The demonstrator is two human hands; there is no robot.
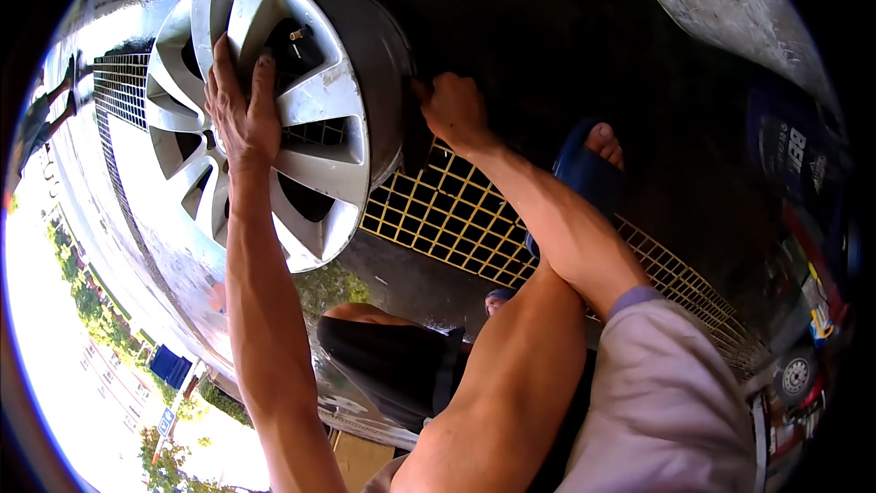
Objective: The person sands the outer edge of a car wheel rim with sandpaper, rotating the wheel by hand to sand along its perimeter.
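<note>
A silver alloy wheel [315,96] without a tyre stands on edge, its spoked face turned to the left of the head view. My left hand [242,123] rests on that face, with thumb and fingers on either side of a spoke. A brass-coloured valve stem [295,36] shows in the opening beside it. Behind the wheel, my right hand [453,110] is closed, with a fingertip at the rear edge of the barrel. Dark shadow hides whether anything is in its curled fingers.
Yellow floor grating [447,210] runs under the wheel and past my sandalled foot [593,160]. A large scuffed, pale curved surface [739,9] is at the upper right. A dark blue container with lettering [792,146] stands at the right. Another person [41,128] is at the far left.
</note>
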